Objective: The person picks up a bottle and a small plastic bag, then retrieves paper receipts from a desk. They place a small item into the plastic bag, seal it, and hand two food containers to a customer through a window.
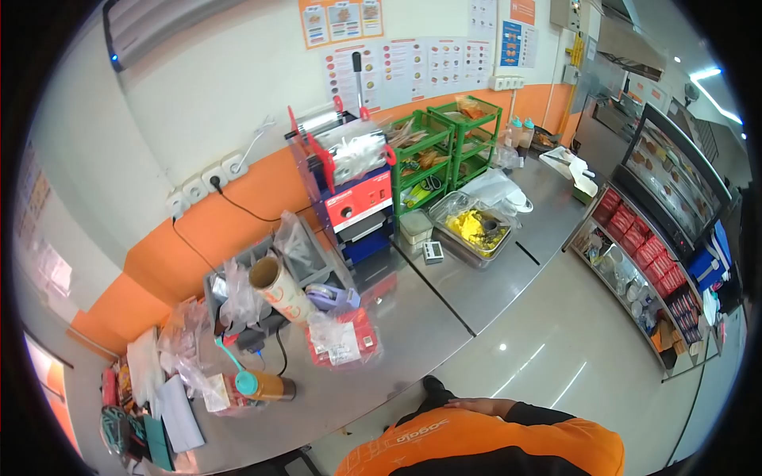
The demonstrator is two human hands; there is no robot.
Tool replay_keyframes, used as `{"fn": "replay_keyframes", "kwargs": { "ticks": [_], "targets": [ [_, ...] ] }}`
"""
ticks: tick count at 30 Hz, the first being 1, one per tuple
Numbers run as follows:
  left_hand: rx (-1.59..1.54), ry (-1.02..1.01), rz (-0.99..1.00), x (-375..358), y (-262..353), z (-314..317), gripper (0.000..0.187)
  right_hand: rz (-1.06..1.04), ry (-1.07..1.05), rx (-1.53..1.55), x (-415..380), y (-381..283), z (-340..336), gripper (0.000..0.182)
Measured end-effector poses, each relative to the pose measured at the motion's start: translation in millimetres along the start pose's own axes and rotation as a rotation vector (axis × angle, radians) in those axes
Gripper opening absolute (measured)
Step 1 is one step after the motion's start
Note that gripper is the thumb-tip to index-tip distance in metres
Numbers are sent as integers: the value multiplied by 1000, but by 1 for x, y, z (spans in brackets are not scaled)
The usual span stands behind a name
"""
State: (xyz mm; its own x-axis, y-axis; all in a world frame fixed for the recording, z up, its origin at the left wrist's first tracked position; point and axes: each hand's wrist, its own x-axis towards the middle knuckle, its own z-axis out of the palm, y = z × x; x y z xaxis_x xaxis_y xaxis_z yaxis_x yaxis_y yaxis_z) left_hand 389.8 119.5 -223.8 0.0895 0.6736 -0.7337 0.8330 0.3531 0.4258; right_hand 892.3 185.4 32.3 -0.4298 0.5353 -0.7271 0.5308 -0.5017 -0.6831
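Note:
My right hand [470,404] lies flat against the front of my orange shirt [508,440], its fingers stretched out to the left, with nothing visible in it. A black sleeve covers that arm. My left hand is not in view. Nearest on the steel counter [397,349] are a red packet in clear plastic [345,339], a purple tape dispenser [333,297], and an orange bottle with a teal lid [266,386]. A paper-wrapped roll [278,287] stands tilted by a grey bin [305,254].
A red and blue sealing machine [357,202] stands against the wall beside green racks [440,147]. A tray with yellow contents [474,230] sits farther right. At the right is a display case [675,170] above shelves of red packs [639,242].

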Motion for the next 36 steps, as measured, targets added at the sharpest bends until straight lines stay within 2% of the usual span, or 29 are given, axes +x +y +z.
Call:
{"fn": "replay_keyframes", "kwargs": {
  "ticks": [3,5,7,8,10,11,12,16,18,21,24,27,28,31,34,35,36],
  "targets": [
    [-13,10,-57,-3,4,-7,25,67,52,-100,-3,8,-32,72],
    [-31,23,-96,-16,8,-8,25,154,-10,-325,43,48,-65,72],
    [-70,50,-143,-38,11,2,26,142,-91,-672,80,78,-98,68],
    [-105,69,-170,-49,15,10,26,271,-181,-685,72,27,-116,66],
    [-173,108,-221,-65,29,27,27,135,-266,-727,57,-66,-153,60],
    [-207,125,-238,-69,38,33,27,-179,-191,-516,54,-95,-168,50],
    [-240,142,-254,-75,51,37,27,-269,-241,-392,78,-98,-186,40],
    [-377,204,-314,-80,99,57,28,-579,-156,-113,122,-220,-212,33],
    [-434,239,-350,-83,117,70,29,-640,-54,-186,156,-265,-213,34],
    [-502,279,-419,-94,129,88,29,-740,-98,-234,213,-318,-200,36],
    [-567,307,-495,-101,134,87,30,-894,-98,-178,266,-359,-174,37],
    [-593,324,-551,-107,120,78,31,-916,-108,-27,306,-402,-148,38],
    [-597,324,-565,-109,113,72,31,-969,-14,-99,319,-418,-142,39],
    [-606,324,-605,-112,90,66,32,-944,72,-232,330,-481,-123,41],
    [-547,326,-585,-128,61,75,33,-1222,217,-556,383,-514,-100,49],
    [-454,323,-534,-136,52,82,33,-1305,260,-674,399,-520,-92,50],
    [-292,324,-449,-144,45,87,34,-1413,389,-786,419,-521,-86,46]
  ]
}}
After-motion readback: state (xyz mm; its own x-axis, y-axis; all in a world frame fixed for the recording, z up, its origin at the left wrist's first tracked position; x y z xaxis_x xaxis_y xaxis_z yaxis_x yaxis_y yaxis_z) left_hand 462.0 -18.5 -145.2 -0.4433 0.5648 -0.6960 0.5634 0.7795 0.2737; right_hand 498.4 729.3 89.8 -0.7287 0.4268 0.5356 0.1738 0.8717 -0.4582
